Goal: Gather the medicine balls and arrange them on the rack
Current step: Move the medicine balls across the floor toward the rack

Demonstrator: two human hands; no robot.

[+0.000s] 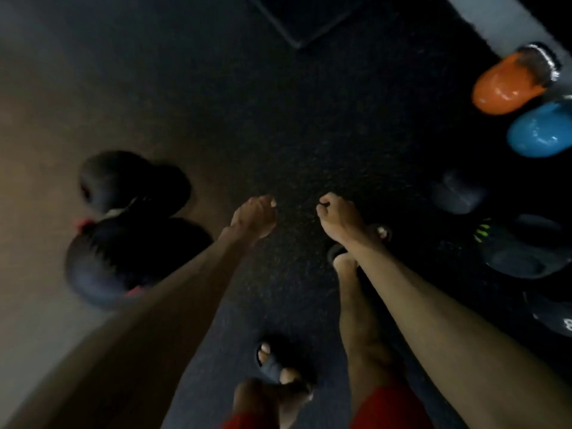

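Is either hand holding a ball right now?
No, the left hand and the right hand are both curled with nothing in them.

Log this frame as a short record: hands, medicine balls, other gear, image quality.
left hand: fingers curled, holds nothing
right hand: fingers curled, holds nothing
far dark ball: on floor, person's left
near dark ball: beside it, on floor
orange kettlebell: far right
blue kettlebell: next to the orange one
rack: cannot tell
image: dim, motion-blurred
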